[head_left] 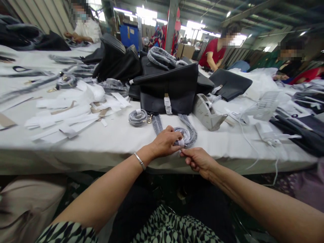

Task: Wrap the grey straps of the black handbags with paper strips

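My left hand (pixel 165 141) is closed around a coiled grey wrapped strap (pixel 188 134) at the table's front edge, with a bit of white tape at its fingertips. My right hand (pixel 197 159) pinches the same strap and tape from just below. The strap runs up to a black handbag (pixel 168 89) standing right behind it, with a white taped clasp on its front. A second small coil of grey strap (pixel 137 117) lies left of the bag.
A grey tape dispenser (pixel 208 111) sits right of the bag. White paper scraps (pixel 73 108) cover the left of the white table (pixel 106 141). More black bags (pixel 116 60) stand behind. A white fan and cables lie at right. Other people work at the far side.
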Motion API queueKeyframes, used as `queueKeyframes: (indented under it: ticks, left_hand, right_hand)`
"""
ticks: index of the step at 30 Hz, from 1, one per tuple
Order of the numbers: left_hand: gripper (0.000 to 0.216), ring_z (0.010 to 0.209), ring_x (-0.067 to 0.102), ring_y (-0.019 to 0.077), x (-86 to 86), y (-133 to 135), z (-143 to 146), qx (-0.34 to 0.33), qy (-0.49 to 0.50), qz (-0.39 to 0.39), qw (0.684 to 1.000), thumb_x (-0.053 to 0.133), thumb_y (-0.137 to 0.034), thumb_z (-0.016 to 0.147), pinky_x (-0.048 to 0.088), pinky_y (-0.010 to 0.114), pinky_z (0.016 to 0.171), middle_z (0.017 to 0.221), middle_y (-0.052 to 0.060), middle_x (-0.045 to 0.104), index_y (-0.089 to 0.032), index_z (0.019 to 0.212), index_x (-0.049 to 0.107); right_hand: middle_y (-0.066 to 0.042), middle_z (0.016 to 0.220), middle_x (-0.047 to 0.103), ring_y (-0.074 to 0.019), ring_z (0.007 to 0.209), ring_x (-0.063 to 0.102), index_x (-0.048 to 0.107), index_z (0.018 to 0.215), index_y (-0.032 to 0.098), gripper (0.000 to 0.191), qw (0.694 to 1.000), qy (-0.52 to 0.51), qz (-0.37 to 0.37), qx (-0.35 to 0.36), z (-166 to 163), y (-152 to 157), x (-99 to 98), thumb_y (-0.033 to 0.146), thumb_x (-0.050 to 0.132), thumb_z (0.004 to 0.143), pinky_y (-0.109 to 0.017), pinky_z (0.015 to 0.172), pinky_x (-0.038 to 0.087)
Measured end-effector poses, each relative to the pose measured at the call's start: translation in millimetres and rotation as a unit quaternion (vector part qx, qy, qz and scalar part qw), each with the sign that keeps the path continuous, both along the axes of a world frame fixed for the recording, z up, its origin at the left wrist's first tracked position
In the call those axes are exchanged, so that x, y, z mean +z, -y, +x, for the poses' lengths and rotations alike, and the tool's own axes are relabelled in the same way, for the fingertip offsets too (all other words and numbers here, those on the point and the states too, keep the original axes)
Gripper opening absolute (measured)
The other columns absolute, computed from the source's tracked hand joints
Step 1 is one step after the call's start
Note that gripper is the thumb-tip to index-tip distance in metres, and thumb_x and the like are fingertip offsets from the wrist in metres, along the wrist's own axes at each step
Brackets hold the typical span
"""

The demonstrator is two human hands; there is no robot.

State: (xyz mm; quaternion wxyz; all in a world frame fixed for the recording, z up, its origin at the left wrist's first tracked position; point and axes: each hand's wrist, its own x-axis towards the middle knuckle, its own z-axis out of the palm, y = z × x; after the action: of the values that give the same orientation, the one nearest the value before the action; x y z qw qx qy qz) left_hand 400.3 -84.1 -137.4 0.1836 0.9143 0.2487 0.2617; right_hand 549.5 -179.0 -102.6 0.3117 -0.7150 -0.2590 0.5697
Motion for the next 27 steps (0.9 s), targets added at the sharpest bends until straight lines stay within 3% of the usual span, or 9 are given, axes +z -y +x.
queueKeyframes:
  ticks: [4,10,17,20,23,27]
  left_hand:
    - [0.028,0.092,0.051,0.0188,0.0,-7,-1,0.019,0.089,-0.123,0.988,0.075,-0.025,0.068,0.048,0.029,0.079,0.091,0.005,0.054,-0.017,0.092,0.063]
    - [0.034,0.082,0.052,0.0142,2.7,-13,-9,-0.002,0.183,-0.227,0.957,0.078,-0.029,0.066,0.045,0.026,0.077,0.090,0.003,0.054,-0.014,0.092,0.063]
    - [0.048,0.064,0.050,0.0074,9.9,-16,-17,-0.035,0.286,-0.444,0.848,0.084,-0.035,0.061,0.039,0.021,0.062,0.077,-0.001,0.059,-0.011,0.092,0.056]
    - [0.052,0.066,0.053,0.0082,11.8,-20,-20,-0.034,0.301,-0.475,0.826,0.085,-0.038,0.059,0.040,0.021,0.063,0.078,0.000,0.060,-0.011,0.093,0.056]
    - [0.053,0.069,0.054,0.0089,11.9,-24,-22,-0.038,0.293,-0.475,0.829,0.085,-0.040,0.060,0.040,0.020,0.064,0.080,0.002,0.061,-0.010,0.093,0.056]
    - [0.052,0.071,0.055,0.0089,11.8,-27,-23,-0.040,0.292,-0.477,0.828,0.085,-0.041,0.060,0.041,0.020,0.065,0.081,0.001,0.062,-0.011,0.092,0.056]
  right_hand:
    - [0.005,0.039,0.046,-0.0026,0.029,0.028,0.062,0.075,0.011,0.023,0.999,-0.024,0.040,-0.005,-1,-4,0.1,0.029,0.056,0.087,-0.015,0.032,0.013]
    - [0.005,0.039,0.046,-0.0026,0.030,0.027,0.065,0.079,0.010,0.024,0.994,0.025,0.099,0.044,3,-15,5.7,0.034,0.062,0.082,-0.016,0.034,0.012]
    - [0.004,0.044,0.051,-0.0026,0.035,0.031,0.068,0.086,0.011,0.037,0.971,-0.005,0.169,0.167,12,-33,9.8,0.046,0.069,0.074,-0.016,0.038,0.016]
    - [0.003,0.040,0.051,-0.0035,0.036,0.033,0.070,0.080,0.011,0.038,0.955,0.069,0.207,0.199,15,-46,10.0,0.049,0.069,0.074,-0.017,0.040,0.020]
    - [0.001,0.036,0.049,-0.0049,0.035,0.034,0.071,0.069,0.010,0.044,0.938,0.146,0.218,0.227,18,-57,7.5,0.053,0.067,0.075,-0.019,0.042,0.025]
    - [-0.002,0.049,0.059,-0.0060,0.041,0.041,0.070,0.071,0.011,0.045,0.932,0.099,0.250,0.244,22,-69,1.3,0.056,0.066,0.075,-0.020,0.043,0.028]
